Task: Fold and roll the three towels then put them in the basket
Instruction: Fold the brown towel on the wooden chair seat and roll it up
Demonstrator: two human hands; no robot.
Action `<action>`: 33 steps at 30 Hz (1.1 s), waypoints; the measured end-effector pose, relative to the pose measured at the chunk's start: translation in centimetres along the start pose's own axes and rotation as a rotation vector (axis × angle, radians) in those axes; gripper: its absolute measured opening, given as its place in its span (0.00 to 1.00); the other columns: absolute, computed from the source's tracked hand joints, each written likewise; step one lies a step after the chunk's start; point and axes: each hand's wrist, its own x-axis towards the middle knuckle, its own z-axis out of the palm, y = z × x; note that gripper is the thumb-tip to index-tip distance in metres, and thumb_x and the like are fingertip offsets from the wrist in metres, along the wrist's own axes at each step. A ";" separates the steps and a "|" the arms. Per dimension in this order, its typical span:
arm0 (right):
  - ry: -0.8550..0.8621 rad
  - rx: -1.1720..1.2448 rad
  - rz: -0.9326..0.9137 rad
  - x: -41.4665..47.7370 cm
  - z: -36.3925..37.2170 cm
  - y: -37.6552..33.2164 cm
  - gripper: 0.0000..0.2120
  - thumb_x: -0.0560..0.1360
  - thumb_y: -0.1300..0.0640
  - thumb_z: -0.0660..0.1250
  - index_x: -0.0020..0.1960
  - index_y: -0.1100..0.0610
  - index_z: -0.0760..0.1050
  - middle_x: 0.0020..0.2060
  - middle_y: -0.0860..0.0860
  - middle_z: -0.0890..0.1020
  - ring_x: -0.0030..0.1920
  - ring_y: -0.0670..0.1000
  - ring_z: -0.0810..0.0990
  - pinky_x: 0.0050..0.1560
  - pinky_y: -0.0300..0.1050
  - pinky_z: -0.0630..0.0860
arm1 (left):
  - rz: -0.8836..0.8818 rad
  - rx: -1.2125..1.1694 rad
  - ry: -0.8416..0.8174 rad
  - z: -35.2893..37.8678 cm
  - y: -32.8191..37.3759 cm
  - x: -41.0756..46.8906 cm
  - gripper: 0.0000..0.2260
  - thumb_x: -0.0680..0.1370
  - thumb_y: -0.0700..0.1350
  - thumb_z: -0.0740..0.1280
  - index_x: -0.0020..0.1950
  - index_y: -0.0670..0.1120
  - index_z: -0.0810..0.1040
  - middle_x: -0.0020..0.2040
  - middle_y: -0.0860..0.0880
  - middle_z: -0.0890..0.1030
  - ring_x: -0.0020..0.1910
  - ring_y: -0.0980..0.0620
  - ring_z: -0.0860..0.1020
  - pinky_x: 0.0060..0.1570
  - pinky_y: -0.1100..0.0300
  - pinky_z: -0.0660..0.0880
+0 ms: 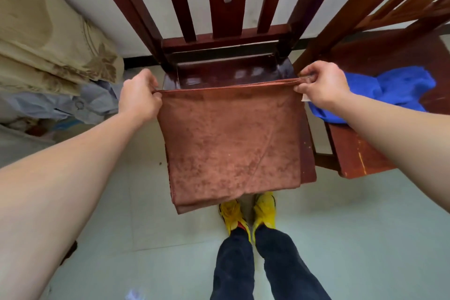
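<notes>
In the head view, the person's left hand (138, 95) and right hand (321, 85) each grip a top corner of a brown towel (231, 143). On both hands the fingers are curled in against the thumb and clamped on the towel's upper edge, which is drawn taut between them. The towel is doubled over, with layered edges showing at the top and at its lower left corner. It hangs flat in front of the glossy seat of a dark red wooden chair (219, 73), covering most of the seat's front.

A small white tag (304, 98) peeks out just under the right hand, at the towel's right edge. It is too small to read any writing on it.

A blue towel (394, 90) lies crumpled on the seat of a second wooden chair (353, 153), just right of the first and behind the right forearm.

At the left, a pile of beige cloth with a leaf pattern (48, 44) rests over pale blue fabric (92, 100). Below the towel, yellow shoes (264, 209) and dark trousers (287, 263) stand on a pale tiled floor (365, 226).
</notes>
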 end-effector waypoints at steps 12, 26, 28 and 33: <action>-0.015 -0.123 0.088 7.5 5.6 1.0 0.12 0.71 0.48 0.71 0.53 0.49 0.79 0.52 0.55 0.82 0.55 0.59 0.79 0.54 0.52 0.76 | -0.258 0.017 0.064 7.3 -1.8 6.7 0.10 0.74 0.41 0.67 0.54 0.42 0.79 0.53 0.38 0.80 0.55 0.37 0.77 0.54 0.50 0.74; -0.198 0.088 0.498 -15.3 8.6 11.4 0.10 0.69 0.46 0.74 0.42 0.48 0.75 0.35 0.42 0.80 0.44 0.53 0.81 0.41 0.46 0.73 | -0.794 -0.327 -0.133 12.5 -5.4 -16.8 0.11 0.70 0.45 0.75 0.42 0.44 0.74 0.42 0.40 0.82 0.46 0.39 0.80 0.49 0.50 0.77; -0.215 0.160 0.546 -16.8 9.0 12.5 0.09 0.68 0.49 0.75 0.39 0.50 0.76 0.35 0.44 0.81 0.42 0.52 0.81 0.41 0.46 0.75 | -0.821 -0.422 -0.139 13.0 -6.0 -18.9 0.12 0.69 0.43 0.76 0.39 0.44 0.73 0.32 0.45 0.77 0.37 0.42 0.78 0.40 0.55 0.74; -0.140 0.397 0.663 -18.1 9.9 13.4 0.10 0.65 0.53 0.79 0.38 0.53 0.78 0.36 0.48 0.82 0.39 0.50 0.79 0.38 0.43 0.71 | -0.786 -0.531 -0.256 13.6 -7.2 -21.8 0.18 0.68 0.42 0.78 0.33 0.46 0.67 0.27 0.52 0.66 0.27 0.52 0.63 0.31 0.58 0.59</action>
